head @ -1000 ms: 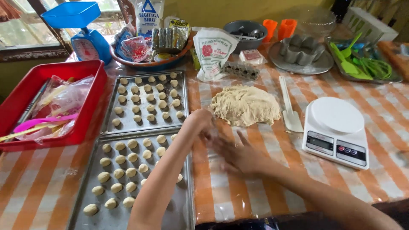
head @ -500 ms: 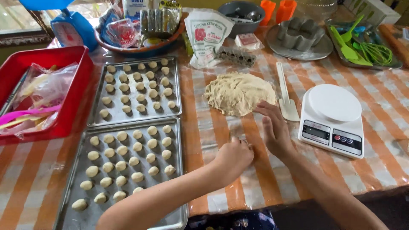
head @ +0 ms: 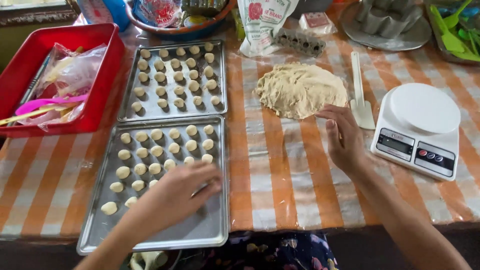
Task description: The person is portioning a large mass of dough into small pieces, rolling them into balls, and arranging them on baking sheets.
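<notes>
My left hand [head: 180, 192] reaches over the near metal baking tray [head: 207, 227], fingers down on its bare right part beside rows of small dough balls [head: 157, 150]; I cannot see whether a ball is under the fingers. My right hand [head: 345, 137] hovers with fingers apart just below the flat mound of pale dough [head: 301, 89] on the orange-striped tablecloth. A second tray [head: 221, 102] farther back holds several more dough balls.
A white kitchen scale [head: 420, 130] stands right of my right hand, a white spatula [head: 360, 92] between it and the dough. A red bin [head: 95, 85] with plastic bags sits at the left. A flour bag [head: 262, 22], bowls and metal moulds [head: 387, 20] line the back.
My left hand has moved left from the tablecloth onto the near tray. My right hand has moved up toward the dough mound. The camera has tilted closer.
</notes>
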